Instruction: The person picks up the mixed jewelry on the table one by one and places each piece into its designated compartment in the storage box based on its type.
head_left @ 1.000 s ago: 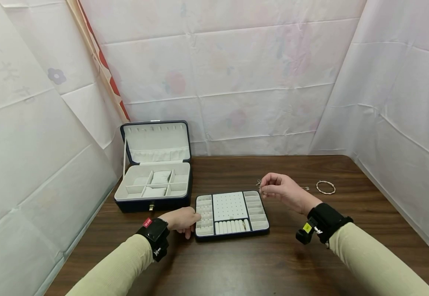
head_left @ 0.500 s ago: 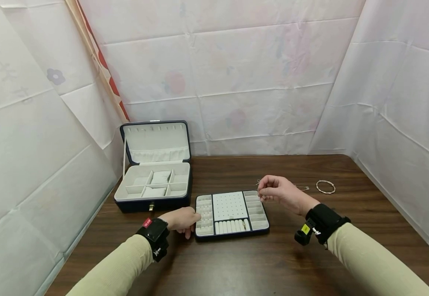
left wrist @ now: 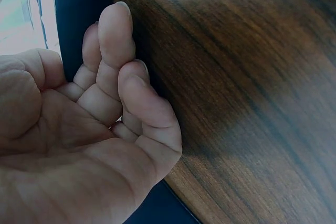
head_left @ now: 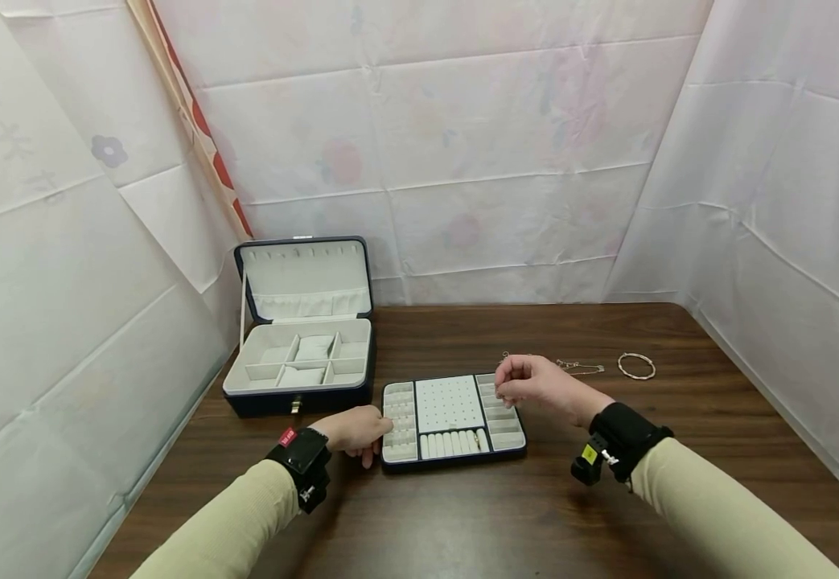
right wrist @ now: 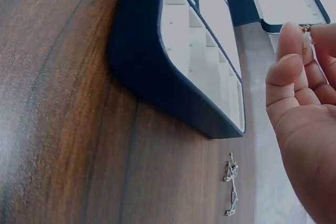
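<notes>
A dark blue jewellery tray with white lining [head_left: 450, 402] lies on the table. My left hand [head_left: 350, 429] rests at the tray's left edge, the near fingers touching it. In the left wrist view the other fingers of that hand bend loosely beside the tray's dark side. My right hand [head_left: 545, 390] is over the tray's right column of compartments [head_left: 503, 418]. Its thumb and fingertips pinch a small gold-and-white piece of jewellery [right wrist: 306, 40], mostly hidden by the fingers. A gold ring [head_left: 475, 439] sits in the ring rolls.
An open jewellery box [head_left: 303, 392] with two small cushions stands at the back left. Behind my right hand lie a thin chain [head_left: 581, 367] and a silvery chain piece [right wrist: 231, 182]. A bangle [head_left: 636, 366] is farther right. White sheets [head_left: 520, 161] hang around the table.
My right hand has moved left and nearer me, from beside the tray to over its right column, uncovering more of the chain. My left hand has stayed in place.
</notes>
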Action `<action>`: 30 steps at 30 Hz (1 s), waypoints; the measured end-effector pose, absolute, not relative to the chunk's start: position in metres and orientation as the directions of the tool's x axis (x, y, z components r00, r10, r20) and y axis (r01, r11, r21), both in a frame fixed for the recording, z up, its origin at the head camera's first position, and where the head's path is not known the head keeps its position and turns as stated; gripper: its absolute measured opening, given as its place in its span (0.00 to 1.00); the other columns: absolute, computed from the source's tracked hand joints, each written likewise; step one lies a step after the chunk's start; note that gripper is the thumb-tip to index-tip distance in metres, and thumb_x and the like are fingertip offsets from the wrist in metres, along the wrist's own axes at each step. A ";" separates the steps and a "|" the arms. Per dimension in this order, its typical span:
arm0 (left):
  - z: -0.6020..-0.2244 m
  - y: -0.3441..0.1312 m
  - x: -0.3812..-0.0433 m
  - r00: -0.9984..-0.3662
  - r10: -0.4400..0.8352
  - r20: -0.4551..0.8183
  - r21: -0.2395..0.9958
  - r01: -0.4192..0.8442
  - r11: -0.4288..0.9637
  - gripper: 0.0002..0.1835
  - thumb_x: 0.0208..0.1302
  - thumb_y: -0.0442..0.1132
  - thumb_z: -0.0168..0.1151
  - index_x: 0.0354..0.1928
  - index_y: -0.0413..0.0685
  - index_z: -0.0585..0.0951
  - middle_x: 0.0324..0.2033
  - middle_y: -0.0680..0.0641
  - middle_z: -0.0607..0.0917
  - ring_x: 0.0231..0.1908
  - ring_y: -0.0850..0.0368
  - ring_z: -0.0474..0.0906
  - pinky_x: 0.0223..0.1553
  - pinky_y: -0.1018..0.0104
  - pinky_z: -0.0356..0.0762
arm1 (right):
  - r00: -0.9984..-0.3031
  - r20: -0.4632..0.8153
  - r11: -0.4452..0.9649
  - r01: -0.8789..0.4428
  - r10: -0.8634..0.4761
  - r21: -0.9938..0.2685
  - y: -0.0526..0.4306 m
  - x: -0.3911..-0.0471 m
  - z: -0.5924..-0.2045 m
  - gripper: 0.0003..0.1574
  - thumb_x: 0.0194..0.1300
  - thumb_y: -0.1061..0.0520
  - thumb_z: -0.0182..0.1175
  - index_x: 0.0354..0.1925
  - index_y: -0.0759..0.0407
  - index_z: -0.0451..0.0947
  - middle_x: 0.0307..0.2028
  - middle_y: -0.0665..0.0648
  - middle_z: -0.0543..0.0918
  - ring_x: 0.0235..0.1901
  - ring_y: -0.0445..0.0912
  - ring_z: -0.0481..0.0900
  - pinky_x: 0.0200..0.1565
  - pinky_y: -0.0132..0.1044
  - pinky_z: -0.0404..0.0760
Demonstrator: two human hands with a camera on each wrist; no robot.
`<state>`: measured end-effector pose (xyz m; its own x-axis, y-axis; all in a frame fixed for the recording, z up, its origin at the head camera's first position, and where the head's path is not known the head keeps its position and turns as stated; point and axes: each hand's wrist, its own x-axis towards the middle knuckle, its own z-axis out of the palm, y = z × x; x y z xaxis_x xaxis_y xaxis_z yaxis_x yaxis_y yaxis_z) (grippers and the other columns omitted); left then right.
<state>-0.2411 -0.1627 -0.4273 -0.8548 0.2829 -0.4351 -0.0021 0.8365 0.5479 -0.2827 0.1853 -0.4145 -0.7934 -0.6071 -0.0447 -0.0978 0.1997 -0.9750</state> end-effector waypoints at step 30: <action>-0.425 -0.163 -0.240 -0.857 0.290 -0.427 0.546 0.011 0.837 0.19 0.67 0.37 0.47 0.22 0.37 0.80 0.13 0.46 0.83 0.15 0.57 0.70 0.19 0.69 0.64 | -0.779 -0.070 0.438 -0.274 -0.624 -0.856 0.157 -0.276 -0.438 0.05 0.72 0.60 0.62 0.44 0.61 0.79 0.35 0.56 0.83 0.36 0.49 0.82 0.40 0.39 0.80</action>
<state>-0.2395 -0.1626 -0.4248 -0.8568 0.2896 -0.4266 0.0110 0.8374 0.5465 -0.2764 0.1567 -0.4381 -0.7786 -0.6236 -0.0698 -0.2744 0.4384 -0.8559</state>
